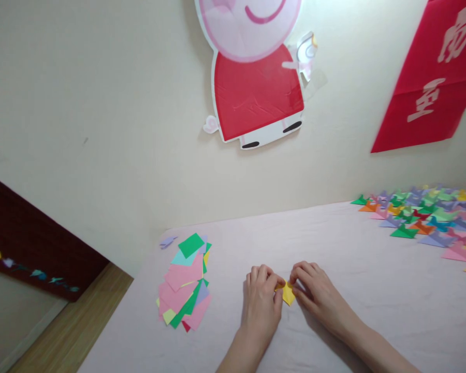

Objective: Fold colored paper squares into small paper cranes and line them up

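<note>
Two bare hands met over a small yellow paper piece [287, 293] near the front middle of a pale pink table [334, 243]. The paper was bright yellow and already folded into a compact, pointed shape, with one corner aimed toward the person and a slightly more orange flap at its upper left. It lay flat on the tabletop between the hands. The left hand [261, 298] had its fingers curled in, with the fingertips pinching the paper's left edge. The right hand [318, 295] was curled likewise, its fingertips pressed on the paper's upper right edge. To the left lay a loose stack of paper squares [185, 282] in pink, green, teal, lilac and yellow, with a small lilac folded piece [168, 241] just beyond it. At the far right of the table spread a crowd of folded paper shapes [431, 215] in many colours. On the cream wall hung a cartoon pig cutout [256, 93] in a red dress, bearing no lettering. A red banner [431, 88] carried large white characters, but they were tilted and cut off by the frame, so they could not be read.
</note>
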